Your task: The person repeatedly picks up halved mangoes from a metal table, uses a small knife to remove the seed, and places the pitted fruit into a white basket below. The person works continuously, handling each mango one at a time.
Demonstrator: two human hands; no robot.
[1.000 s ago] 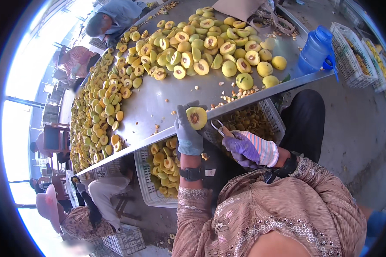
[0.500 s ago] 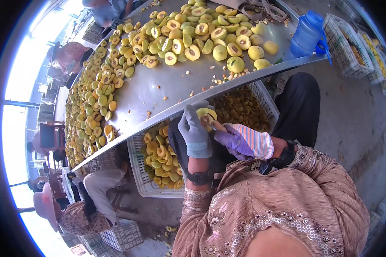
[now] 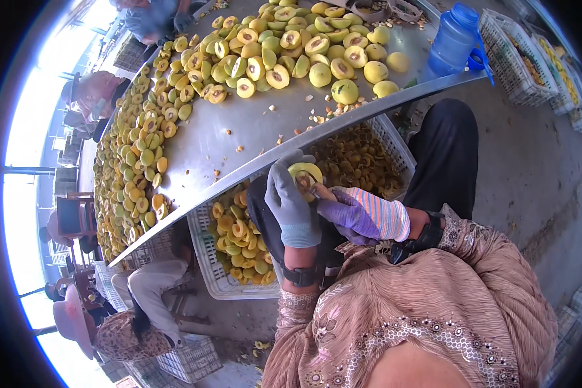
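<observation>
The left hand [image 3: 291, 200], in a grey glove, is closed around a halved peach [image 3: 304, 176] just below the edge of the metal counter [image 3: 252, 129]. The right hand [image 3: 352, 216], in a purple glove, is closed on a small tool pressed into the fruit. Many yellow peach halves [image 3: 239, 58] cover the counter beside a blue bottle [image 3: 452, 39]. White crates [image 3: 204, 252] stand on the concrete floor [image 3: 530, 168] below.

Long steel table [image 3: 252, 129] heaped with halved yellow-green fruit; blue jug [image 3: 452, 40] at its far end. White crates [image 3: 229, 258] beneath, more by the right edge. Grey concrete floor [image 3: 530, 174]. Strong daylight at left; seated workers alongside
</observation>
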